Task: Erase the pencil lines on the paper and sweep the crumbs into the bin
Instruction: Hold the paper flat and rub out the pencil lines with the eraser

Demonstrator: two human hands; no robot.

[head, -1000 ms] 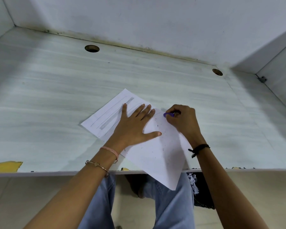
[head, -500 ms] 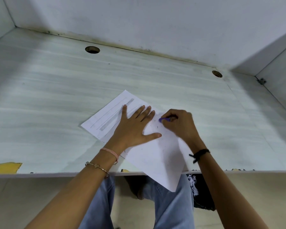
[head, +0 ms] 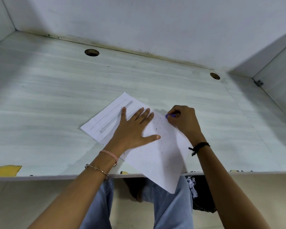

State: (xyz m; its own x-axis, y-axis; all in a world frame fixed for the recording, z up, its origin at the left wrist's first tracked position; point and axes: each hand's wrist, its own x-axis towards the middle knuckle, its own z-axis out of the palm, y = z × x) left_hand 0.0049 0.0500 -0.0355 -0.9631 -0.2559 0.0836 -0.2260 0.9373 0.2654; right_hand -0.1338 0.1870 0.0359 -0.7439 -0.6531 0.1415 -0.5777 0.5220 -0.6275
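I have one view, from a wide-angle camera on the person's head. It faces forward and down onto the desk (head: 56,96), whose front edge crosses the lower third of the frame, with the person's legs (head: 172,212) showing beneath. The back wall (head: 155,22) fills the top and a side wall (head: 279,71) closes the right. It sits close: the forearms enter from the bottom, the paper (head: 155,162) lies centre, and I can make out the eraser (head: 169,115) pinched in the right hand (head: 183,121) beside the flat left hand (head: 132,131).

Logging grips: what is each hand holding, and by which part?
The right hand pinches the purple eraser by its right end; the left hand, flat on the paper, holds nothing.
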